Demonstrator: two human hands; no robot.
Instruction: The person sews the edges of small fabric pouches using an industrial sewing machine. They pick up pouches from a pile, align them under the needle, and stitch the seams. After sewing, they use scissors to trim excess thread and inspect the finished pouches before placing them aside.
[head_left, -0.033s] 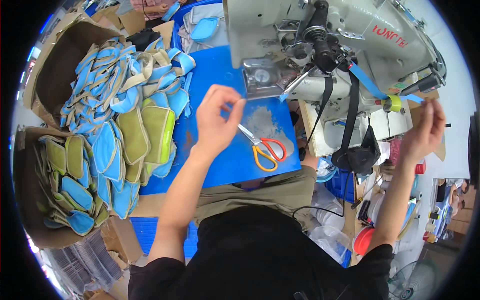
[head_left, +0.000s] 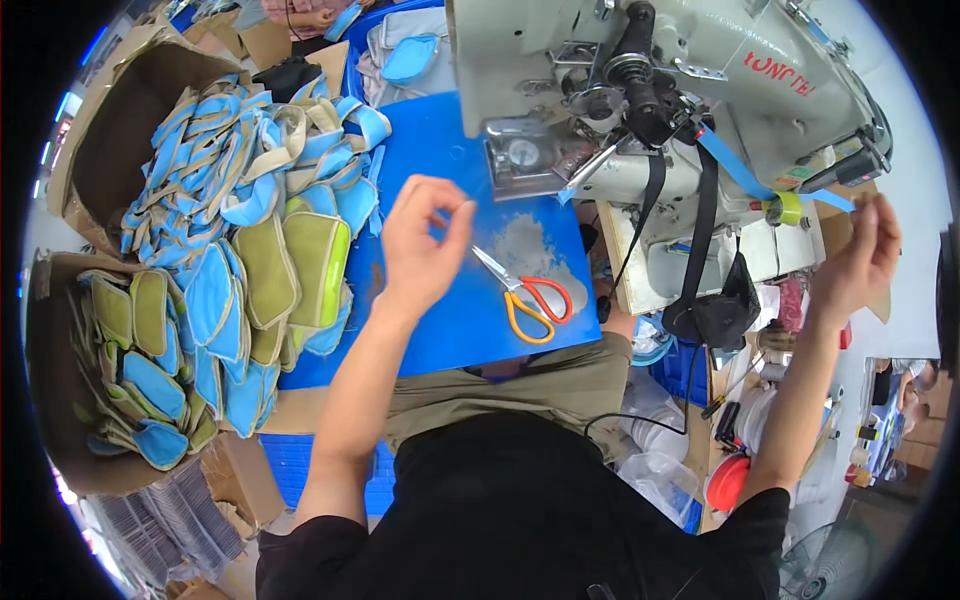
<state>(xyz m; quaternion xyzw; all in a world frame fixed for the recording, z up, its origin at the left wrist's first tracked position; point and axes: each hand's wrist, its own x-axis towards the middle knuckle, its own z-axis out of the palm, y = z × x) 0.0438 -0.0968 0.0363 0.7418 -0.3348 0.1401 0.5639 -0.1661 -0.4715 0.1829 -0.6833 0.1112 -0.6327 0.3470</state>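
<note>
Cardboard box (head_left: 50, 330) holds green and blue pouches (head_left: 150, 370).

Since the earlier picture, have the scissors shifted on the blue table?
No. The scissors lie in the same spot on the blue table, just below the worn grey patch.

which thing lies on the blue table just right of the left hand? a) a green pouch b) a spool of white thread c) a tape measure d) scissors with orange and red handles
d: the scissors lie flat on the blue table, blades pointing toward the left hand, which hovers beside them without touching; the green pouches are on the hand's other side.
</note>
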